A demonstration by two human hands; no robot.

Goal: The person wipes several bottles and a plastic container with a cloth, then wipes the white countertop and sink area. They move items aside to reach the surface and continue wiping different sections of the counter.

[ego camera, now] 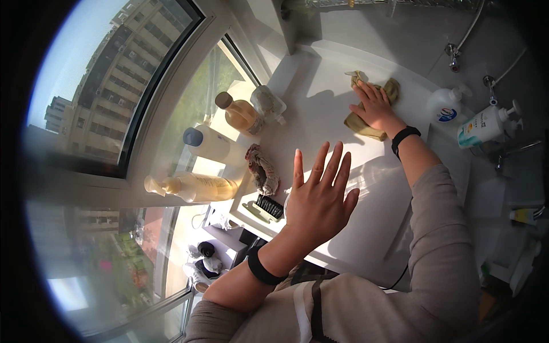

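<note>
My right hand lies flat on a crumpled olive-green cloth, pressing it against the white countertop. With its fingers spread and nothing held, my left hand is raised over the near part of the white surface. Left of that hand are a scrub brush with dark bristles and a bunched, reddish-grey rag. A round white rim shows partly behind the left hand; what it belongs to is hidden.
Along the window stand a pump bottle, a white bottle with a blue cap, a brown-capped bottle and a clear refill pouch. At right are two pump bottles, with wall valves and hoses beyond.
</note>
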